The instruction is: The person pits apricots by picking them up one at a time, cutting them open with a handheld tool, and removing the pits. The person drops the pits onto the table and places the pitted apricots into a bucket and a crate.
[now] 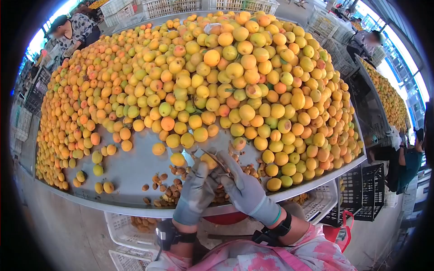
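- We look down at a wide metal table (131, 167) carrying a huge heap of yellow and orange apricots (235, 81).
- At the near edge, our gloved left hand (195, 192) has its fingers curled around a single apricot (209, 160), holding it just above the table.
- Our gloved right hand (246, 192) pinches a small blade (220, 164), which rests against that fruit.
- Brown pits (169, 189) lie scattered along the near edge, beside and under both hands.
- A red basin (226, 219) shows below the edge, with a white crate (124, 228) to its left.
- Risk, as we judge it: the blade points toward the left fingers, so a slip on wet fruit could cut the glove.
- The heap's slope ends close behind the hands, and a nudge could roll loose apricots over the near edge.
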Action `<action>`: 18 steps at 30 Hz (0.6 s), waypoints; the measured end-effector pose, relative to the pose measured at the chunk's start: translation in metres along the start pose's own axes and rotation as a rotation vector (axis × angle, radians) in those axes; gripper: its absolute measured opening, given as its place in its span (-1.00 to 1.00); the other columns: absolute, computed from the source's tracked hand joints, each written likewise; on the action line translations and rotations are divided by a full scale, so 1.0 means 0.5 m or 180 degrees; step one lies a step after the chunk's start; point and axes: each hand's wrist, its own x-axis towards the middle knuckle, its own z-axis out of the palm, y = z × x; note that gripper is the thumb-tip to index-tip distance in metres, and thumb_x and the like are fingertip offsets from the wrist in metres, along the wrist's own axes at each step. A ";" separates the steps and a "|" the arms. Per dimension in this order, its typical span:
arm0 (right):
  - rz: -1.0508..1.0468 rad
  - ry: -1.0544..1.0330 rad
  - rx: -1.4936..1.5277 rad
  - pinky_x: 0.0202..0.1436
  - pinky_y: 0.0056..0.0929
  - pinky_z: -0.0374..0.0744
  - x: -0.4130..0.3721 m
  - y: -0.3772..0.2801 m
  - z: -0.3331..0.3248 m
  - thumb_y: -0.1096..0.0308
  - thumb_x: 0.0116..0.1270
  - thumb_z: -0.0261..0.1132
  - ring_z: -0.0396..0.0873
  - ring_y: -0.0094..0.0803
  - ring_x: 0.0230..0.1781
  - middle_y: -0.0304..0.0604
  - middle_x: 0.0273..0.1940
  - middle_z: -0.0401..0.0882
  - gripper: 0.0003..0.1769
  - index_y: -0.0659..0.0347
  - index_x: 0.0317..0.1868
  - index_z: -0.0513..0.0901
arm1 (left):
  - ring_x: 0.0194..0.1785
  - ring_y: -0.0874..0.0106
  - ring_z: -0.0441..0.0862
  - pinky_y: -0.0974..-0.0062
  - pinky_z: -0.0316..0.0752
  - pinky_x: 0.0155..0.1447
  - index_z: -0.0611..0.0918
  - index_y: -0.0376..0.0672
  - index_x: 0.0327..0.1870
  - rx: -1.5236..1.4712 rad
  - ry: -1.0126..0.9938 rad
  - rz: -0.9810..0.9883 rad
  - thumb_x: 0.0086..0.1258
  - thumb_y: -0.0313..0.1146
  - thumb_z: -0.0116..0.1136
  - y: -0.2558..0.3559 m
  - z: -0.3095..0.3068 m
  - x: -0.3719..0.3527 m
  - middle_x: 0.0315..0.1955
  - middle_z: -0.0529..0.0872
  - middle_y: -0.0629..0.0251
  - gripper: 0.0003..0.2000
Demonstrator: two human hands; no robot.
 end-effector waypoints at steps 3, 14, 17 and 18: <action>0.0097 -0.0068 -0.0112 0.08 -0.21 0.52 -0.005 0.004 0.002 0.35 0.40 0.10 0.55 0.10 0.06 0.26 0.20 0.45 -0.28 0.28 0.49 0.02 | 0.15 0.27 0.55 0.21 0.50 0.19 0.39 -0.12 0.31 0.0003 -0.0011 -0.0048 0.41 -0.05 0.16 -0.008 0.000 -0.002 0.12 0.57 0.23 -0.46; -0.0154 -0.0142 -0.0271 -0.07 -0.12 0.55 -0.006 -0.002 0.002 0.33 0.40 0.08 0.62 0.12 -0.17 0.31 0.06 0.53 -0.26 0.27 0.50 -0.03 | 0.06 0.34 0.60 0.32 0.55 0.10 0.39 -0.13 0.30 0.0185 0.0206 0.0158 0.42 -0.05 0.15 -0.020 -0.007 -0.018 0.05 0.61 0.23 -0.47; 0.0133 -0.0270 -0.0363 -0.17 -0.07 0.56 -0.003 -0.004 0.006 0.32 0.41 0.07 0.63 0.13 -0.27 0.31 -0.08 0.59 -0.28 0.25 0.50 -0.02 | 0.07 0.39 0.59 0.40 0.53 0.11 0.42 -0.19 0.27 0.0527 0.0239 0.0235 0.44 -0.08 0.14 -0.017 -0.003 -0.025 0.02 0.62 0.27 -0.50; 0.0027 -0.0208 -0.0413 -0.21 -0.05 0.56 -0.001 0.003 0.010 0.31 0.42 0.07 0.63 0.13 -0.31 0.31 -0.14 0.60 -0.28 0.24 0.50 -0.01 | 0.08 0.44 0.57 0.44 0.51 0.13 0.44 -0.20 0.27 0.0841 0.0265 0.0378 0.44 -0.09 0.15 -0.024 -0.010 -0.023 0.03 0.62 0.28 -0.51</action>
